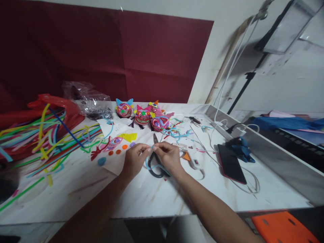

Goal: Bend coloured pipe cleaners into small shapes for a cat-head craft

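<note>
My left hand [135, 159] and my right hand [168, 156] meet over the middle of the table, fingertips pinched close together. Between them is a thin light blue pipe cleaner [146, 164], its loose end curving down below the fingers. Under the hands lie scissors [155, 172] with black handles, blades pointing away from me. To the left of my left hand are orange felt discs [118, 152], a blue disc [101, 161] and a flat fish-like piece [111, 144] of coiled pipe cleaners. A yellow scrap [128, 136] lies just beyond.
Decorated animal-face balls [143, 116] stand at the back. Many coloured pipe cleaners [54, 135] spill from a red bag [72, 111] on the left. On the right are a phone [231, 163], a white device [195, 164], cables and a raised table edge [263, 152].
</note>
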A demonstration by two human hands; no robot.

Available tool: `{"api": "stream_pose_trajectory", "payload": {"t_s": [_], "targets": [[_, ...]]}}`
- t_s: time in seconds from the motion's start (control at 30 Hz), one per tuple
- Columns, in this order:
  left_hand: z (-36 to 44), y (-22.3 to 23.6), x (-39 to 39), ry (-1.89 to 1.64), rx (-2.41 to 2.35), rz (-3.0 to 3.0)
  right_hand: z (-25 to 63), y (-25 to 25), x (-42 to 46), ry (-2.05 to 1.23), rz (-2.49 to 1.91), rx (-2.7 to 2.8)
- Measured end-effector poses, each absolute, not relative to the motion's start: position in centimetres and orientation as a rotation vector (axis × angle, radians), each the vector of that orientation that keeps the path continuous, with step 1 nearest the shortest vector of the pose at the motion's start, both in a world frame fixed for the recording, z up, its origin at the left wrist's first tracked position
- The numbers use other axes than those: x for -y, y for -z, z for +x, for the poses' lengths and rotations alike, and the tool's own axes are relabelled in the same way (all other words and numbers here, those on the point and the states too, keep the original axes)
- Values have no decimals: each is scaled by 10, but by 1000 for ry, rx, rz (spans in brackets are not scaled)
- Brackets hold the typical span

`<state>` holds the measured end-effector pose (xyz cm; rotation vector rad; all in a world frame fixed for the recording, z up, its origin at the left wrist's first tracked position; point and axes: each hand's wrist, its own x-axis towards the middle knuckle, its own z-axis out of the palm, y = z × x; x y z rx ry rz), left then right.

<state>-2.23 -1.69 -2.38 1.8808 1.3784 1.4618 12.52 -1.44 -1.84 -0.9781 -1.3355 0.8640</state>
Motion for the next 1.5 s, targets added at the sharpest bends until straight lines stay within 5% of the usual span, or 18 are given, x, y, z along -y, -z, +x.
{"api": "stream_pose_trajectory", "payload": {"t_s": [0.27, 0.53, 0.67, 1.2, 1.5], "targets": [[-23, 25, 16, -1543, -1374, 2027, 122, 27, 9, -1116, -957, 1204], [-28, 31, 16, -1431, -1399, 2593, 145, 23, 5, -193, -870, 2001], [-29, 34, 14, -1392, -1374, 2652, 145, 21, 8, -28, -956, 2144], [-19, 24, 18, -1493, -1361, 1804, 119, 19, 18, -969, -997, 1162], [-23, 25, 14, -1524, -1376, 1898, 117, 23, 15, -1141, -948, 1133]]}}
